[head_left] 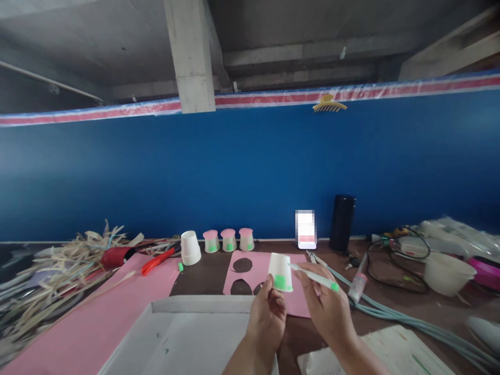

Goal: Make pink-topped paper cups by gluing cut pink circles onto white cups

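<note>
Above the pink sheet (269, 271), left grip (267, 315) grasps an upturned paper cup (280, 272), right grip (326, 304) grasping a marker (315, 278) beside it

Straw pile (50, 271) at left, red cutter (157, 261) beside it, upturned white cup (190, 248) and three pink-topped cups (228, 240) mid-frame, black cylinder (342, 223) right of centre, white bowl (448, 273) and cables (394, 260) at right, white tray (187, 333) at bottom.
</note>
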Available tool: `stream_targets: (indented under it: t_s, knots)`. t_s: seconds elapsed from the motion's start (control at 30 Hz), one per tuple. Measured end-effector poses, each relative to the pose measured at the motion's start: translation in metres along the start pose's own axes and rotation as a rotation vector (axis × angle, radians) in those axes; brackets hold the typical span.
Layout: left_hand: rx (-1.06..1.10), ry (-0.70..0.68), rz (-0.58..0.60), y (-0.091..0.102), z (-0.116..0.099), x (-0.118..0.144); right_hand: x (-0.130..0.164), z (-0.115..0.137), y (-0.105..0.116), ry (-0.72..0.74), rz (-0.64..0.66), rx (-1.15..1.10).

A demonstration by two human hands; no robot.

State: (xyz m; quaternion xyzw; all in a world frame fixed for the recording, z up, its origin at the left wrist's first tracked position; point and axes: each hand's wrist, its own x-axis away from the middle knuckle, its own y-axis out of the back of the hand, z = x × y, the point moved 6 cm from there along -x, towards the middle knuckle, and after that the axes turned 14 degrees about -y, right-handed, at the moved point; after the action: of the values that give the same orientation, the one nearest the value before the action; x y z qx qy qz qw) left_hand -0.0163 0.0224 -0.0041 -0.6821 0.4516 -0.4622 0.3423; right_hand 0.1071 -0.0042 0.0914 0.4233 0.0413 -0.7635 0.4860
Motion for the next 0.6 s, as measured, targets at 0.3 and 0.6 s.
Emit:
stream_targets:
  t_s: [0.3, 0.6]
  knots:
    - [0.005, -0.009, 0.015, -0.0015, -0.0006, 0.0018, 0.0016, 0.0008, 0.0011, 0.018, -0.032, 0.029]
    - [0.004, -0.007, 0.016, -0.0029, -0.0009, 0.0024, 0.0001, 0.0006, -0.0011, 0.012, -0.005, 0.023]
